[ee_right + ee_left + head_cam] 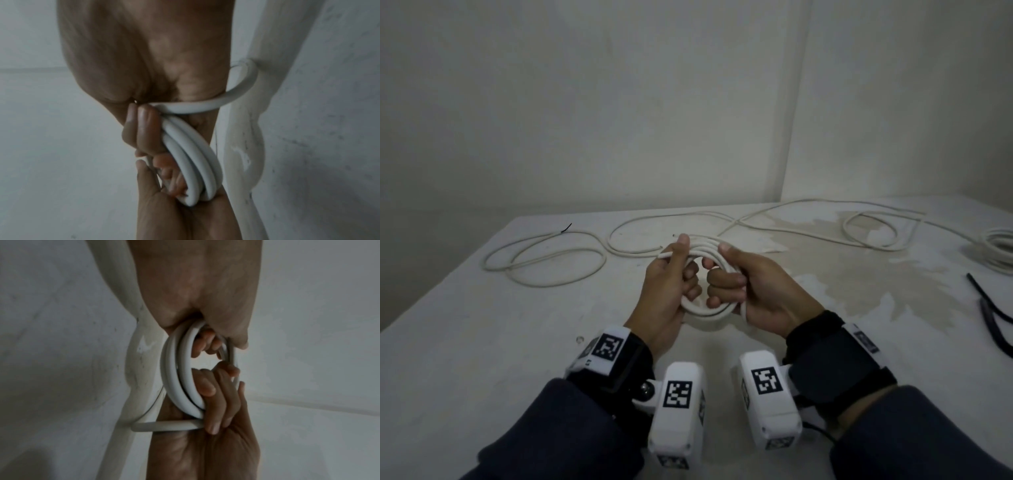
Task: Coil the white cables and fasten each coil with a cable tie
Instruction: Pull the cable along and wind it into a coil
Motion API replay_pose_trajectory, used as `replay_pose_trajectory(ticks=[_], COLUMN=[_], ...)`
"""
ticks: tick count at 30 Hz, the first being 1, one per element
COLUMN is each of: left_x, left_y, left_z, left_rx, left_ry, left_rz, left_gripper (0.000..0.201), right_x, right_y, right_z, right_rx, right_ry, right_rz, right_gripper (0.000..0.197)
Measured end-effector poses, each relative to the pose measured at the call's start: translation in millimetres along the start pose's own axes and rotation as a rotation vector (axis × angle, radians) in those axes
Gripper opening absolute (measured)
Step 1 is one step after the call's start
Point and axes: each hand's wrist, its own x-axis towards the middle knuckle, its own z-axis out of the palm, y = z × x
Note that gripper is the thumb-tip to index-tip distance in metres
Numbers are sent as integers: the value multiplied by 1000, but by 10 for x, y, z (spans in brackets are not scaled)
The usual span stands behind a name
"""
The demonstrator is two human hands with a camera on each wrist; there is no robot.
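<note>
A white cable coil (pixel 703 312) of several loops is held upright above the table between both hands. My left hand (pixel 677 274) grips its left side, thumb on top and fingers curled through the ring. My right hand (pixel 726 277) grips the right side the same way. In the left wrist view the coil (pixel 174 378) runs from my left hand (pixel 195 296) to the right hand's fingers (pixel 218 410), and a free stretch of cable (pixel 164 426) sticks out sideways. The right wrist view shows the coil (pixel 191 155) pinched by my right hand (pixel 144 126).
Loose white cables lie across the far table: one looped at the left (pixel 544 263), one trailing right (pixel 869 226). A wound coil (pixel 1000 250) sits at the right edge. Black cable ties (pixel 989 315) lie at the right. The table (pixel 482 342) meets walls behind.
</note>
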Motion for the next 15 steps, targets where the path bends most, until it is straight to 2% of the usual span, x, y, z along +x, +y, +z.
replay_pose_trajectory(ticks=[1, 3, 5, 8, 11, 13, 15], left_x=[3, -8, -19, -61, -153, -211, -217], left_y=[2, 14, 30, 66, 98, 108, 102], left_z=[4, 11, 24, 39, 72, 113, 133], left_rx=[9, -8, -56, -38, 226, 347, 253], left_ry=[3, -20, -19, -39, -260, -364, -375], left_rz=[-8, -50, -156, -356, -544, -603, -617], left_gripper=[41, 63, 79, 65, 66, 64, 55], right_x=[2, 1, 3, -6, -37, -49, -48], right_y=[-1, -14, -47, -117, -176, -194, -193], right_z=[11, 36, 41, -30, -98, -119, -111], right_rx=[-4, 17, 118, 281, 470, 547, 601], right_ry=[21, 43, 46, 58, 13, -1, -28], right_rz=[-23, -80, -139, -255, -332, -368, -387], right_gripper=[37, 38, 39, 38, 36, 36, 35])
